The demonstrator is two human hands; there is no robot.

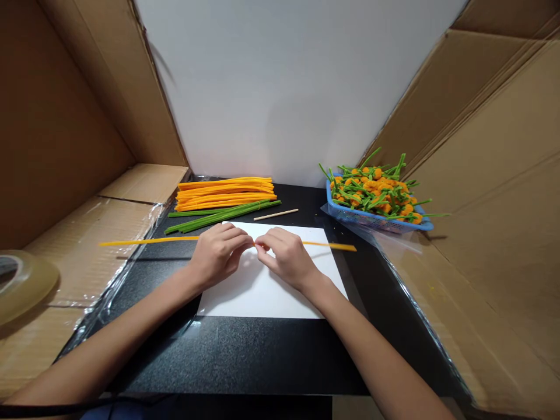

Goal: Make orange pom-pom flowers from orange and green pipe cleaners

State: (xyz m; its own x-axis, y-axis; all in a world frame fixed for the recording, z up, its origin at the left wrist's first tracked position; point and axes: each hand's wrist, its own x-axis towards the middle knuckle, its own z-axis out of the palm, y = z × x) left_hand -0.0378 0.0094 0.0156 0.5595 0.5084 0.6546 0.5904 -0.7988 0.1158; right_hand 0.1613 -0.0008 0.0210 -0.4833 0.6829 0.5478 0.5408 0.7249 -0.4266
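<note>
An orange pipe cleaner [151, 240] stretches sideways above a white sheet of paper [262, 297], its ends sticking out past both hands. My left hand [221, 251] is closed on it just left of its middle. Close beside, my right hand [284, 254] pinches the same pipe cleaner, the fingertips of both hands almost touching. The short stretch between the fingertips is mostly hidden. Behind the hands lie a bundle of orange pipe cleaners [225, 194], several green pipe cleaners [219, 217] and a thin wooden stick [275, 214].
A blue plastic basket [371, 217] at the back right is heaped with orange and green pipe-cleaner pieces [380, 189]. A roll of clear tape [32, 286] rests on cardboard at the left. Cardboard walls [503, 146] flank the black table [245, 356], with a white wall behind.
</note>
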